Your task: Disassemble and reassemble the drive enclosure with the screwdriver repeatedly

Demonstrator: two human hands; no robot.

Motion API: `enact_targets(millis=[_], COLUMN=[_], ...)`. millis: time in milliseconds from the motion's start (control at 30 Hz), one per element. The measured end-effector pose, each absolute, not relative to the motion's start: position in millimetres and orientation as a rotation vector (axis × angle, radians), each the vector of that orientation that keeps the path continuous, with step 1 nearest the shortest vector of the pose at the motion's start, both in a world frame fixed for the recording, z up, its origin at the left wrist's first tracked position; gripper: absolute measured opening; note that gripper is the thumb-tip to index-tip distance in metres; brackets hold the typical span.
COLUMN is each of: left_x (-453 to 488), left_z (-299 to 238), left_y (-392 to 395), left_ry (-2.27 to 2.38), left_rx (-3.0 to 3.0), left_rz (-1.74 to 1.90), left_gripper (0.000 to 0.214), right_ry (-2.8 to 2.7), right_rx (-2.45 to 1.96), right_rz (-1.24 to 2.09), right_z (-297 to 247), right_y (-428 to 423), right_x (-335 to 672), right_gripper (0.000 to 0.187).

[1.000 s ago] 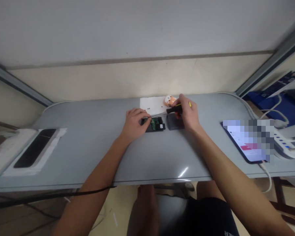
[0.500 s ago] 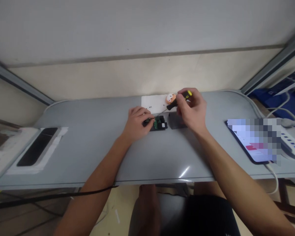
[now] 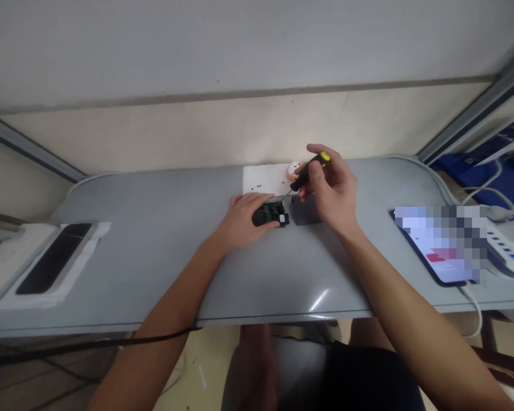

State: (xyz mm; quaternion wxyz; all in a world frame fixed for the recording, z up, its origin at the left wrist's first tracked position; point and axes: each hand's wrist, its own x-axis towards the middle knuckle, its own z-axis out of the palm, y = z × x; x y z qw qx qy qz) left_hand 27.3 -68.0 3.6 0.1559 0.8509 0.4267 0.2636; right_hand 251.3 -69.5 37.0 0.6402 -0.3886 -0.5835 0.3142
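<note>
On the grey surface (image 3: 163, 234), circuit board (image 3: 269, 213) runs pretty much left-to-right, left hand (image 3: 243, 224) clamped around it, right hand (image 3: 337, 193) off right gripping a screwdriver (image 3: 303, 177).

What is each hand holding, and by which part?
The right hand holds the screwdriver by its handle; the left hand, the circuit-board unit by its near and far edges.

Circuit board (image 3: 269, 213) left of case (image 3: 304, 212), toy (image 3: 293, 172) on paper (image 3: 265, 175) behind
</note>
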Motion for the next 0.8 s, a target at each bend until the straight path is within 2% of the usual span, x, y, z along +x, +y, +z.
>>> enact_targets(millis=[800], left_x=[25.9], left_z=[1.5], left_y=[-65.8], left_ry=[1.242], left_rx=[2.412], left_rz=[0.669], left_gripper=[0.042], right_ry=[-1.352], right_rx=[-0.962], right_rz=[0.706], right_z=[27.5], right_y=[-67.7], right_x=[247.5], right_gripper=[0.041])
